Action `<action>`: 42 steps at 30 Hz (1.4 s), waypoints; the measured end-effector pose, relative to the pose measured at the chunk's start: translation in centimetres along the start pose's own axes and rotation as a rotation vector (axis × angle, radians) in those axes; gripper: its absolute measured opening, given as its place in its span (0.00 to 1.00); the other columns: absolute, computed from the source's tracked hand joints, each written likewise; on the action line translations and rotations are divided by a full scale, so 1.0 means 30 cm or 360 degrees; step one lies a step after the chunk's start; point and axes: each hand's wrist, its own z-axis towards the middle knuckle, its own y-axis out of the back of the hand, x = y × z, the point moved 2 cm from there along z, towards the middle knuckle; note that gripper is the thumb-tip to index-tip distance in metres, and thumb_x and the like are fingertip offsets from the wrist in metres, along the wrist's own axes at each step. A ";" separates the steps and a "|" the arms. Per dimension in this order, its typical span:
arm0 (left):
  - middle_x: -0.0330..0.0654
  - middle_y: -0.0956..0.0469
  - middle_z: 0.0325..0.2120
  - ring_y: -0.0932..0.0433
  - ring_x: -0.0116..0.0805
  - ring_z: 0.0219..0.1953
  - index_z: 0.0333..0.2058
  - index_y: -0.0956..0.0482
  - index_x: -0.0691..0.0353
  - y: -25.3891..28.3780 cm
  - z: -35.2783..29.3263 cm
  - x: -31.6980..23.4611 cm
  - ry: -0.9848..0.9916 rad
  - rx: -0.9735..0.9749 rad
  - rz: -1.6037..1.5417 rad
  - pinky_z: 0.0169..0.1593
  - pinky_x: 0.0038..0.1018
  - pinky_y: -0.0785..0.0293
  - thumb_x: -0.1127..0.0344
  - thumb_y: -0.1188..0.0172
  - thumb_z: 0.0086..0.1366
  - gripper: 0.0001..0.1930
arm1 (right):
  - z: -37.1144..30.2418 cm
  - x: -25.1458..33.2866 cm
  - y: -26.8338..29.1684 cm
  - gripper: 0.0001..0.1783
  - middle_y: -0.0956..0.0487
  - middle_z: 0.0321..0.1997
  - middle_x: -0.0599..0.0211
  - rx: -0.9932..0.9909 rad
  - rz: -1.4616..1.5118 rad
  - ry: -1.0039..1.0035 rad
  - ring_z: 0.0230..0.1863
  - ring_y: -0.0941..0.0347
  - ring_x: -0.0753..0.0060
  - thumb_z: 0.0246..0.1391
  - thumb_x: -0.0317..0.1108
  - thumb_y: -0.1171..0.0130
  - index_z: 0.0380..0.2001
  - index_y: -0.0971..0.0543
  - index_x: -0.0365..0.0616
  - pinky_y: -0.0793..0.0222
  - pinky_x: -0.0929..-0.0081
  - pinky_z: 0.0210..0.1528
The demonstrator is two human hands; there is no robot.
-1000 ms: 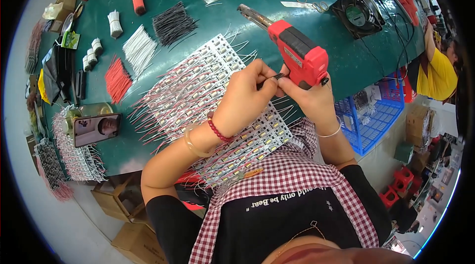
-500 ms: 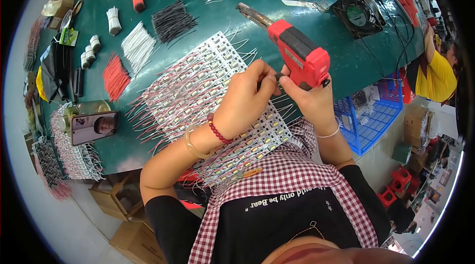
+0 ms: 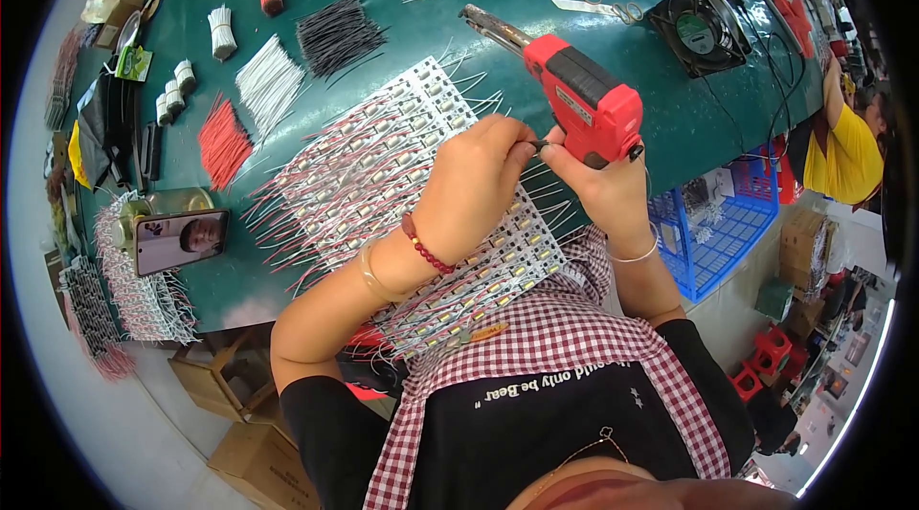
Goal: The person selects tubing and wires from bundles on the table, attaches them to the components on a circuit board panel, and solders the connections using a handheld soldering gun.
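My right hand (image 3: 608,192) is wrapped round the handle of a red and black soldering gun (image 3: 574,89), whose metal tip points up and left over the table. The fingers of my left hand (image 3: 476,180) are pinched on a small dark piece beside my right thumb; it is too small to name. Under my left hand lies a panel of white circuit boards (image 3: 421,99) with rows of small components and many thin red and white wires. Its near part overhangs onto my checked apron (image 3: 546,338).
The green table (image 3: 498,60) bears bundles of red wires (image 3: 226,139), white wires (image 3: 270,79) and black wires (image 3: 339,32). A phone (image 3: 180,242) leans at the left. A black fan (image 3: 697,27) and scissors (image 3: 598,8) lie at the back right. A blue crate (image 3: 732,232) stands right.
The left fingers have shifted slightly and close in a tighter pinch beside the right thumb. The soldering gun stays in my right hand, almost unmoved. The view has shifted a little.
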 end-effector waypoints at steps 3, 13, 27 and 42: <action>0.48 0.22 0.27 0.21 0.48 0.27 0.35 0.21 0.65 0.007 0.003 -0.004 -0.0140 -0.0051 0.0097 0.31 0.36 0.26 0.74 0.39 0.61 0.04 | 0.005 -0.004 0.004 0.07 0.19 0.28 0.74 -0.0012 -0.0042 0.0038 0.30 0.25 0.84 0.48 0.24 0.33 0.31 0.21 0.40 0.29 0.81 0.35; 0.46 0.23 0.27 0.24 0.38 0.24 0.35 0.20 0.67 0.020 0.007 -0.019 0.0022 -0.0041 0.0013 0.30 0.30 0.29 0.72 0.40 0.62 0.05 | 0.065 -0.018 0.037 0.21 0.20 0.33 0.64 0.0288 0.0840 -0.0395 0.33 0.18 0.69 0.55 0.26 0.35 0.51 0.27 0.33 0.21 0.75 0.37; 0.47 0.21 0.27 0.23 0.37 0.25 0.35 0.21 0.68 0.027 0.017 -0.015 0.0108 0.0020 -0.0066 0.30 0.29 0.29 0.71 0.41 0.64 0.06 | 0.066 -0.031 0.017 0.23 0.21 0.36 0.65 0.0363 0.0871 -0.0395 0.32 0.20 0.73 0.54 0.28 0.33 0.51 0.27 0.33 0.22 0.76 0.36; 0.49 0.24 0.28 0.22 0.49 0.30 0.35 0.21 0.67 0.028 -0.019 -0.007 -0.0024 0.0027 -0.0024 0.33 0.37 0.27 0.74 0.38 0.59 0.06 | 0.024 -0.007 0.006 0.27 0.21 0.33 0.70 0.0260 0.0047 -0.0121 0.32 0.25 0.81 0.47 0.20 0.34 0.53 0.27 0.35 0.29 0.82 0.35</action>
